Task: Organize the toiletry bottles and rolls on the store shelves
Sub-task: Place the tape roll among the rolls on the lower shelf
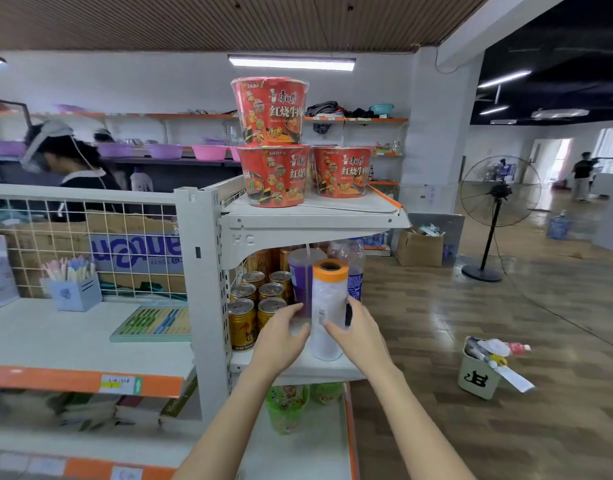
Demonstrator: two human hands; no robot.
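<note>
On the middle shelf (pixel 298 370) beside gold cans (pixel 256 306), both hands are curling around an upright white roll (pixel 327 317) with an orange top, left hand (pixel 281 341) and right hand (pixel 358 334) gripping its sides.

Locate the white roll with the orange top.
The roll stands upright on the middle end shelf, between both hands, right of the gold cans and before a purple cup.

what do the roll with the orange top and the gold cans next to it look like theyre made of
Roll: seemingly thin, milky plastic film wound on a tube, with an orange tape-like band at the top; its surface looks soft and crinkled, with a barcode label.
Gold cans: probably metal, with a glossy printed gold wall and bright silvery lids that catch the light.
</note>
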